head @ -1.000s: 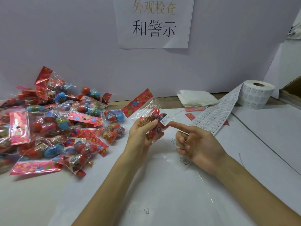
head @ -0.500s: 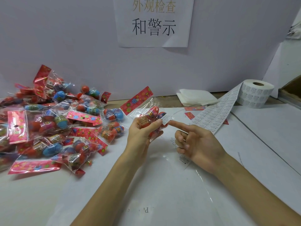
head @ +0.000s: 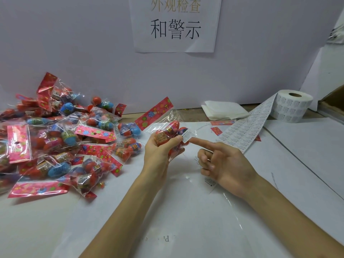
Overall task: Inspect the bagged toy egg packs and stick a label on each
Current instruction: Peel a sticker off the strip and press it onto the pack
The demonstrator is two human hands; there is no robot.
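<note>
Right now my left grip is curled round the egg pack, thumb across its front, holding it off the bench at the centre of the frame. My right grip holds nothing — only its forefinger is straight, tip against the white label at the pack's right edge, the other fingers folded in. The pack's long axis runs on a diagonal: its red header card points to the upper left, and the eggs sit at the lower right end. The danger, I judge, is the slack, crinkled film — press over a wrinkle and the label may crease or lift at a corner, and a hard push could twist the pack in my hold.
</note>
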